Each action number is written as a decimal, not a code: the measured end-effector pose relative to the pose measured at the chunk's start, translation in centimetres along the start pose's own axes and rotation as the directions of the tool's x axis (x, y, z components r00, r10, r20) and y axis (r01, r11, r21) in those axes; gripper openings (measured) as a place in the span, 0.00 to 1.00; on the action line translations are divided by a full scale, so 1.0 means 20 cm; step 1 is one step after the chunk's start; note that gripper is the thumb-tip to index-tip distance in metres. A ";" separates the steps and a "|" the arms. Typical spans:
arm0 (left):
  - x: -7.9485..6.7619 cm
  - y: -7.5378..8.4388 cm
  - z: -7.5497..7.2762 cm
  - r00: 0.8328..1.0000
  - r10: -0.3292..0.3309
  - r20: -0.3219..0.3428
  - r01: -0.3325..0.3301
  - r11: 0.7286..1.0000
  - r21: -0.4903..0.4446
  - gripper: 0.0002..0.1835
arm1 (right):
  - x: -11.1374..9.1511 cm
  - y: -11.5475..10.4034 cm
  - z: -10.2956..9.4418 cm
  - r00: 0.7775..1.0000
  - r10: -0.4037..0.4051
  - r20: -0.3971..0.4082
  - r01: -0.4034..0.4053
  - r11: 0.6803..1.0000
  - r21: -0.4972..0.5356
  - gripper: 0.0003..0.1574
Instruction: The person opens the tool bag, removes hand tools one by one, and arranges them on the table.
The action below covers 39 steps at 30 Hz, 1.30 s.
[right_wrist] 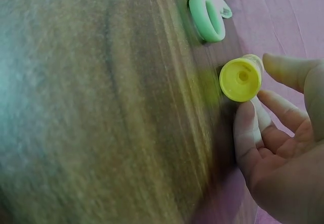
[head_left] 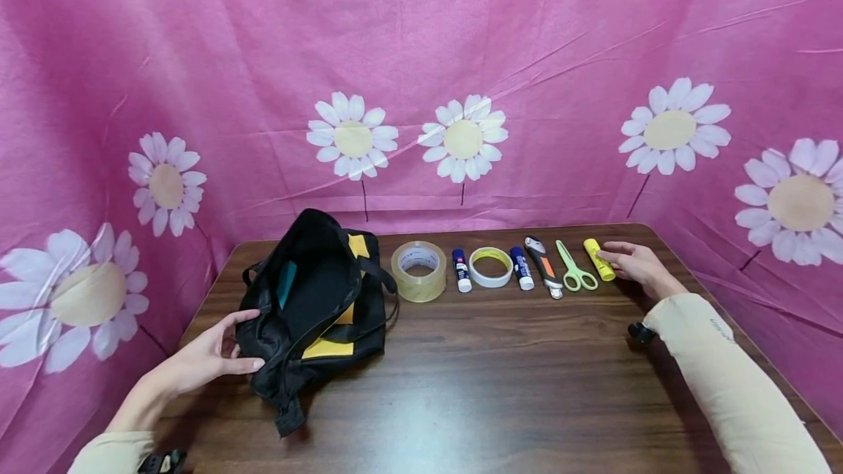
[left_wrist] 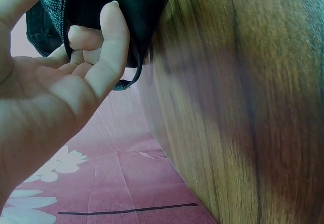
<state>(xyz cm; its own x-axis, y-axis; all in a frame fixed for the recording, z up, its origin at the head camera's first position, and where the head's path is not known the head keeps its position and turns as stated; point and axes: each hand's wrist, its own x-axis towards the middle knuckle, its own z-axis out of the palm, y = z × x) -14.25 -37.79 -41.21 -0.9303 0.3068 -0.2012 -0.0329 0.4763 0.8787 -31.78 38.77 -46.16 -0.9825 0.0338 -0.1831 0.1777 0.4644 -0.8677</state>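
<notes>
On the left of the table lies a black and yellow bag (head_left: 375, 313), its zipped mouth gaping. My left hand (head_left: 204, 353) grips the bag's near left edge, and in the left wrist view its curled fingers (left_wrist: 114, 47) are at the black fabric. Inside the mouth a teal item (head_left: 286, 284) shows; its kind is unclear. At the far right my right hand (head_left: 635, 265) holds a yellow glue stick (head_left: 598, 260) between thumb and fingers. In the right wrist view the round end of this glue stick (right_wrist: 239, 81) faces the camera, close to the tabletop.
Rightward from the bag, a row holds a clear tape roll (head_left: 419, 284), a glue stick (head_left: 462, 271), a white tape roll (head_left: 490, 280), another glue stick (head_left: 522, 268), a utility knife (head_left: 544, 268) and green scissors (head_left: 575, 269). Pink flowered cloth (head_left: 408, 35) hangs around the wooden table (head_left: 487, 386).
</notes>
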 end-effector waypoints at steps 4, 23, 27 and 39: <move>0.00 0.00 0.00 1.000 0.011 0.019 -0.011 1.000 -0.002 0.47 | 0.00 0.00 0.00 1.000 -0.013 -0.007 0.013 1.000 -0.015 0.46; 0.00 0.00 0.00 1.000 -0.014 -0.001 0.014 1.000 0.019 0.47 | -0.07 0.00 -0.14 0.997 -0.043 0.069 0.040 0.998 0.053 0.43; 0.00 0.00 0.00 1.000 -0.019 -0.001 0.019 1.000 0.009 0.48 | -0.07 0.01 -0.14 0.995 -0.024 0.098 0.021 0.999 0.031 0.45; 0.00 0.01 0.00 1.000 -0.003 -0.015 0.004 0.999 0.049 0.47 | -0.05 0.03 -0.11 0.993 -0.073 0.096 0.070 0.997 0.032 0.46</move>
<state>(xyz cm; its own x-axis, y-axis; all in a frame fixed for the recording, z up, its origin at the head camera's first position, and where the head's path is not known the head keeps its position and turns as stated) -14.23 -37.73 -41.12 -0.9355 0.2930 -0.1975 -0.0185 0.5175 0.8555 -30.89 40.91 -45.47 -0.9829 -0.0854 -0.1631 0.1102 0.4370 -0.8927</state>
